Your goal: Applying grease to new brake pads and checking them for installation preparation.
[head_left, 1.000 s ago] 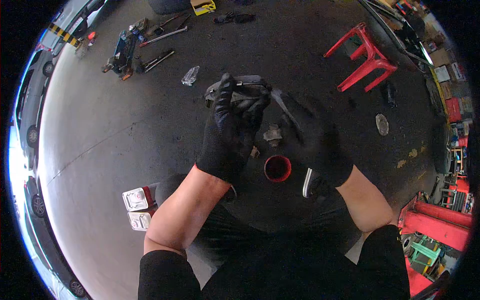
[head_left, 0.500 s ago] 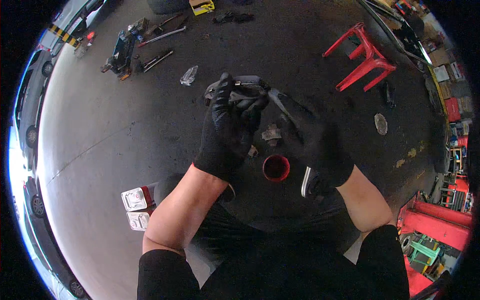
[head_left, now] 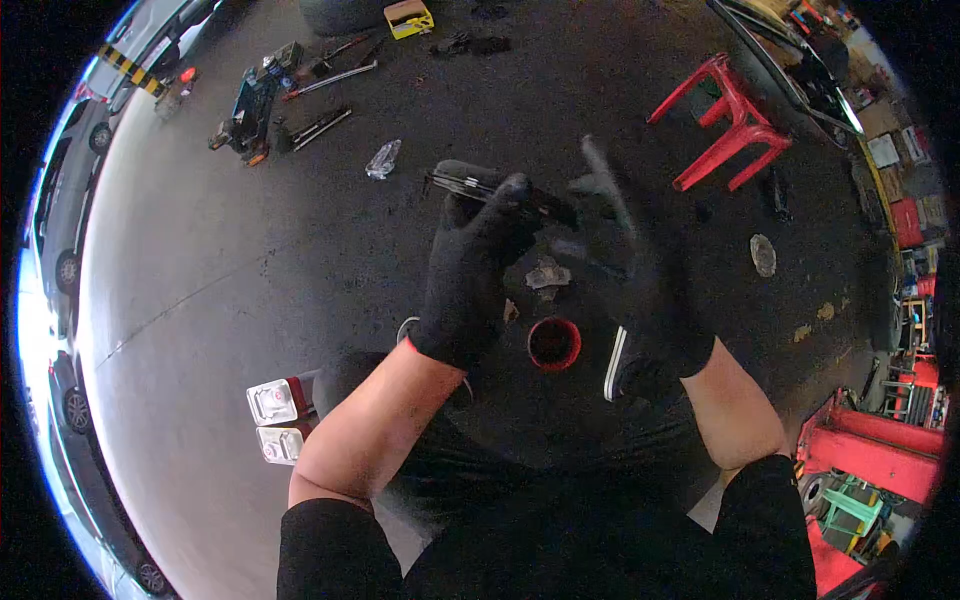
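In the middle, my left hand (head_left: 478, 235), in a black glove, is closed around a dark, flat brake pad (head_left: 465, 185) with shiny edge strips. The thumb presses on its near side, and much of the part is hidden by the glove. My right hand (head_left: 640, 230), also black-gloved, is held a little to the right of it. Its fingers are spread and slightly blurred by motion, with nothing visible between them. Below and between the hands, a round red tub (head_left: 576, 350) with dark contents stands on the floor. Just beyond it lies a crumpled greyish scrap (head_left: 547, 272).
A red plastic stool (head_left: 735, 125) stands at the far right. Tools and a tool tray (head_left: 255, 110) lie at the far left, near a clear plastic wrapper (head_left: 383, 160). A yellow box (head_left: 409, 20) is at the back. Two metal cans (head_left: 272, 402) stand beside my left leg.
My left hand has tilted the brake pad so its edge shows more. My right hand has moved away from the part and its fingers have spread.
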